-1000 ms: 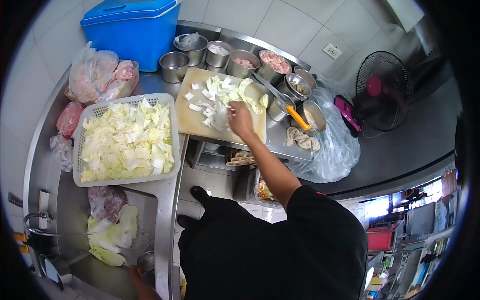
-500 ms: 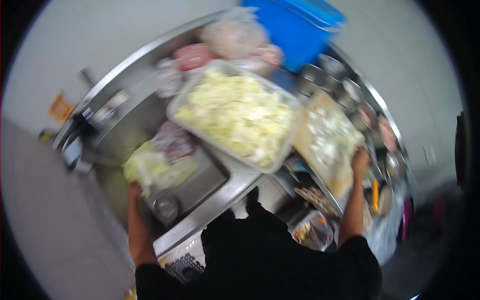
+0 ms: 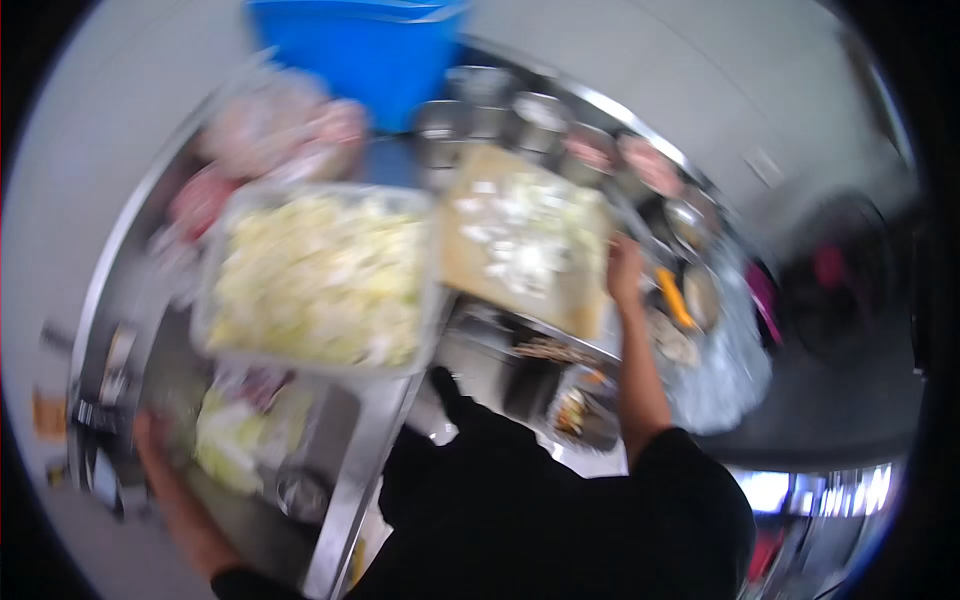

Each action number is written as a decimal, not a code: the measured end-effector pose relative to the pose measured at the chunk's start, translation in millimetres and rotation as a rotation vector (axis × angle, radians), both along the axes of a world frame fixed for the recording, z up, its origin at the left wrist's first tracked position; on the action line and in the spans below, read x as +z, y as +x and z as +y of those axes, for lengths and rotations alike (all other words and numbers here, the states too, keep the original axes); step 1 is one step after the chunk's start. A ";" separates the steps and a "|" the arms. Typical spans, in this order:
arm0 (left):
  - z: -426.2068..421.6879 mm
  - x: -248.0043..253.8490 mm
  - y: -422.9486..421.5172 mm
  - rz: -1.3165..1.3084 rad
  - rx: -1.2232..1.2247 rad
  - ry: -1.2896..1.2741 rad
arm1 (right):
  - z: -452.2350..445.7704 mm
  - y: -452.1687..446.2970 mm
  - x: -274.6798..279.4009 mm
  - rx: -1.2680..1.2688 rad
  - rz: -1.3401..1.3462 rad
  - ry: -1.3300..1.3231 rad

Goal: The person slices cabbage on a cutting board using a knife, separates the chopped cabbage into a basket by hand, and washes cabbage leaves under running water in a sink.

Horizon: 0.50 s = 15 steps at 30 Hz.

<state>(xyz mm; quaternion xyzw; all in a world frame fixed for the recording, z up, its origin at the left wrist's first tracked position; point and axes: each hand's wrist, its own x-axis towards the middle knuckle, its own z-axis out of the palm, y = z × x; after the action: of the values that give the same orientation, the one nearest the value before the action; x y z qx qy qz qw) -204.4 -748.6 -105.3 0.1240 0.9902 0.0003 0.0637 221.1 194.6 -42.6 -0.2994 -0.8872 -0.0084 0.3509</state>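
Observation:
My right hand (image 3: 623,268) looks closed at the right edge of a cutting board (image 3: 462,262); what it grips is hidden. Chopped white and pale green cabbage (image 3: 530,250) lies on that board. At far left, my left hand (image 3: 150,437) is over the sink (image 3: 182,385), its fingers smeared by motion. Pale green cabbage leaves (image 3: 235,435) lie to its right, apart from it. Between the hands stands a large clear tub (image 3: 432,275) full of chopped cabbage pieces (image 3: 320,275).
Behind the tub are plastic bags of pinkish food (image 3: 265,125) and a blue bin (image 3: 370,60). Several metal pots (image 3: 540,120) line the back right. An orange-handled tool (image 3: 675,297) and a clear plastic bag (image 3: 725,365) lie right of my right arm. A waste bag (image 3: 580,415) sits below the board.
The view has swung right, so the tub and board appear farther left. My left hand has come away from the cabbage leaves. My right hand stays by the board's edge.

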 end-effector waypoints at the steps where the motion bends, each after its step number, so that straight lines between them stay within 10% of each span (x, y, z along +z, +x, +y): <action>1: -17.9 -29.5 -3.7 0.169 -0.195 -0.129 | -7.0 3.9 15.8 -0.064 -0.085 -0.117; 3: -19.0 -56.9 -18.3 0.303 -0.377 -0.145 | -23.4 3.7 33.5 -0.202 -0.086 -0.249; 5: -8.3 -37.5 -10.3 -0.506 0.880 0.895 | -21.3 -1.0 36.1 -0.223 -0.140 -0.333; 9: 0.8 -27.1 10.4 -0.176 -0.008 -0.148 | -2.4 -25.0 32.7 -0.219 -0.237 -0.210; 15: 82.5 15.2 47.9 -0.172 0.625 0.641 | 27.2 -43.2 -5.5 -0.481 -0.250 -0.272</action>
<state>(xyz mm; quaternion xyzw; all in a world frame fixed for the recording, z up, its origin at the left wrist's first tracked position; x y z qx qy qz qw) -156.5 -666.1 -90.1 -0.1680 0.9211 0.3364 0.1011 177.8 221.8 -48.2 -0.5420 -0.8200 -0.0092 0.1836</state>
